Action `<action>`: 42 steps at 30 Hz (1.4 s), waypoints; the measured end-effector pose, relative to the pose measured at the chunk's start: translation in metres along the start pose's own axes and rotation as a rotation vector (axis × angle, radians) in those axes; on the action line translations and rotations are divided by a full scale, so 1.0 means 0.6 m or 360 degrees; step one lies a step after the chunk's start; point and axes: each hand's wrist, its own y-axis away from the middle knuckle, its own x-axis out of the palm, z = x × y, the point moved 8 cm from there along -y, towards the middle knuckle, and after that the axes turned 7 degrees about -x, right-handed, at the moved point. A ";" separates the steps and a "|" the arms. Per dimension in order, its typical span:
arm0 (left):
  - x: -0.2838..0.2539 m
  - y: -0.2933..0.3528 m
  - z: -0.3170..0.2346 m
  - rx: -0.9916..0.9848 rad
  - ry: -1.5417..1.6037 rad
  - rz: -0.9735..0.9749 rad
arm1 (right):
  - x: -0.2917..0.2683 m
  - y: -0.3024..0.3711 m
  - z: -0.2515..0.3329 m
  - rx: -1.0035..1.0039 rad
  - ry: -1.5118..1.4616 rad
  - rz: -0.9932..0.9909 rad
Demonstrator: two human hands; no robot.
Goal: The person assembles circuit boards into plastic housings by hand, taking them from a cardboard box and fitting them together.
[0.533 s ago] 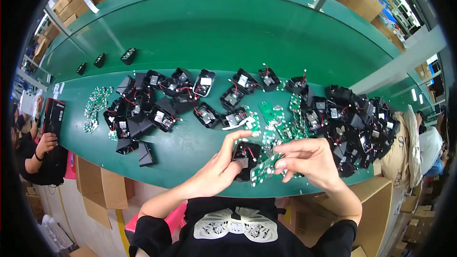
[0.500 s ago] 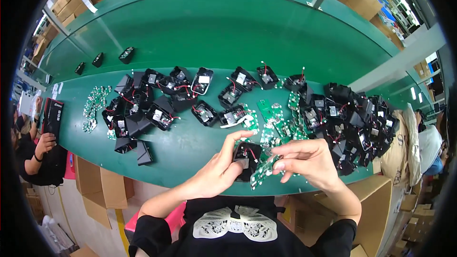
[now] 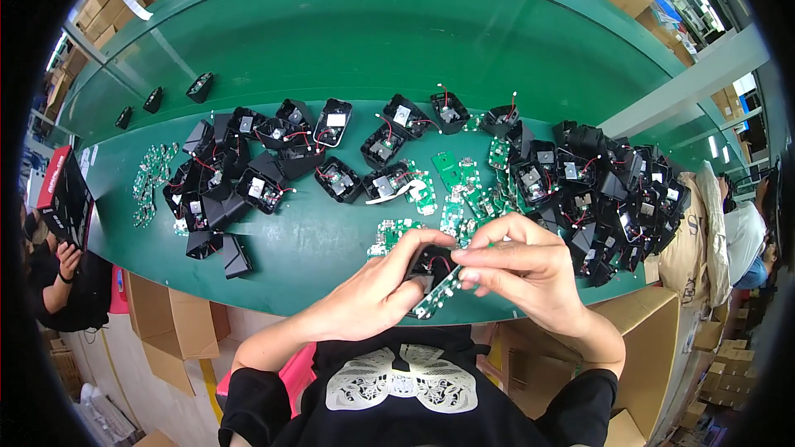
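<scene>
My left hand (image 3: pixel 377 291) is closed around a black plastic housing (image 3: pixel 431 260) with a red wire inside, holding it near the table's front edge. My right hand (image 3: pixel 523 269) pinches a narrow green circuit board (image 3: pixel 435 300) between thumb and fingers. The board is tilted across the near side of the housing; whether they touch is unclear. Fingers cover much of the housing's opening. Beyond my hands lie loose green circuit boards (image 3: pixel 472 190), and another group of boards (image 3: pixel 392 233) is beside my left hand.
Wired black housings are heaped at the right (image 3: pixel 613 199) and left (image 3: pixel 224 174); several more stand between (image 3: pixel 385 145). More boards (image 3: pixel 154 174) lie far left. There, a person's hand (image 3: pixel 69 260) holds a black and red box (image 3: pixel 68 199). Open cartons (image 3: pixel 178 314) stand below the table edge.
My right hand has moved slightly left and up, bringing the circuit board closer against the housing at a new tilt. The view has shifted slightly. The other person's box has turned.
</scene>
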 end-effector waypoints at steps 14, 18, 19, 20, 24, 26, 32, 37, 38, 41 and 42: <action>0.005 0.005 -0.010 0.0007 -0.0127 0.0211 | -0.004 -0.001 0.014 -0.0062 0.0231 -0.0001; 0.008 0.008 -0.013 -0.0021 -0.0181 0.0381 | -0.008 -0.001 0.019 -0.0102 0.0207 -0.0052; 0.012 0.010 -0.012 -0.0069 -0.0185 0.0470 | -0.008 -0.002 0.020 -0.0102 0.0208 -0.0049; 0.011 0.011 -0.016 -0.0068 -0.0183 0.0467 | -0.005 -0.002 0.020 -0.0073 0.0207 -0.0002; 0.012 0.010 -0.016 -0.0184 -0.0066 0.0475 | 0.011 -0.008 0.037 -0.0239 0.0531 0.0152; 0.015 0.011 -0.005 -0.0228 -0.0054 0.0486 | 0.011 -0.010 0.041 -0.0280 0.0633 0.0152; 0.019 0.011 -0.003 -0.0069 0.0007 0.0398 | 0.015 -0.017 0.054 -0.0330 0.0634 0.0095; 0.017 0.008 -0.012 -0.0078 0.0258 0.0471 | 0.006 -0.017 0.033 -0.0009 0.0329 0.0047; 0.017 0.009 -0.013 -0.0082 0.0261 0.0469 | 0.006 -0.017 0.033 -0.0007 0.0326 0.0051; 0.011 0.008 -0.020 -0.0082 0.0239 0.0430 | 0.006 -0.017 0.028 0.0041 0.0283 0.0045; 0.011 0.010 -0.022 -0.0123 0.0300 0.0462 | 0.008 -0.015 0.027 0.0037 0.0298 0.0053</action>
